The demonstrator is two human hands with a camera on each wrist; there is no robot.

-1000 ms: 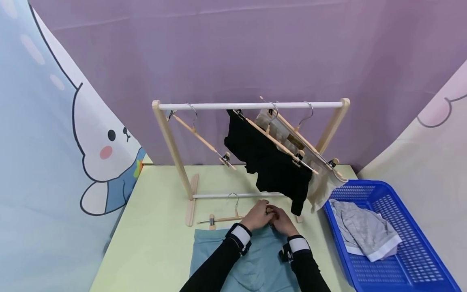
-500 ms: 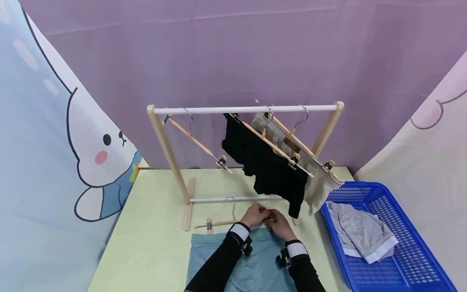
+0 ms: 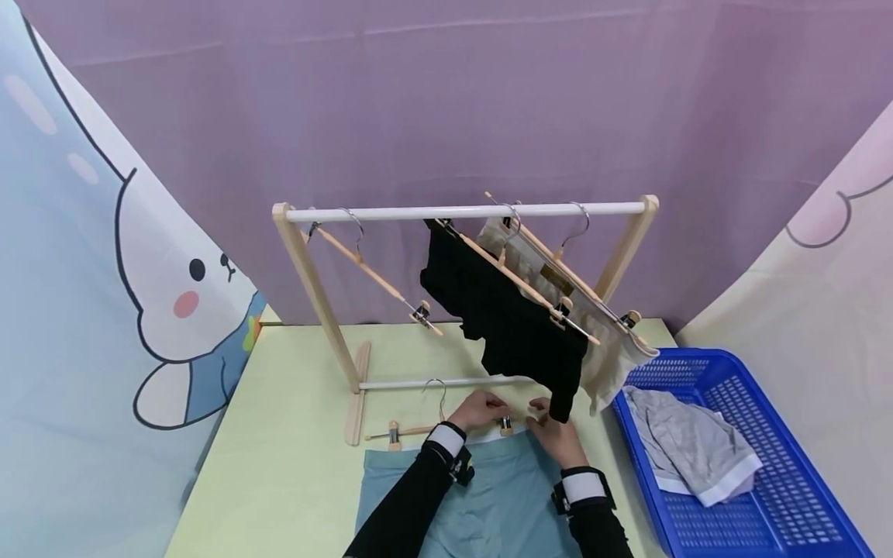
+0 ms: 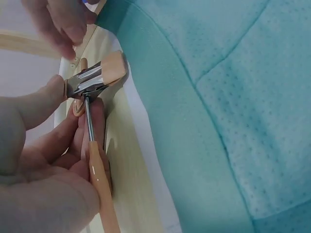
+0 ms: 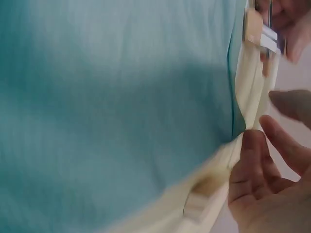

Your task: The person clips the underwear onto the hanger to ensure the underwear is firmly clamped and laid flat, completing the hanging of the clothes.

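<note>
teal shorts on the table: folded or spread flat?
Spread flat. The teal shorts lie open on the table, waistband toward the rack, one hanger clip at the waistband.

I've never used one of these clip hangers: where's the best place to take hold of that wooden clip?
Probably pinch the clip at its metal tail end, coming from the rod side as the left hand does; its wooden tip points onto the waistband.

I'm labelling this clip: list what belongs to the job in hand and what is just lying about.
In hand: left hand gripping the wooden clip hanger on the table; its metal-and-wood clip; teal underwear; right hand.

Lying about: blue plastic basket, grey garment, hung black garment, wooden rack.
</note>
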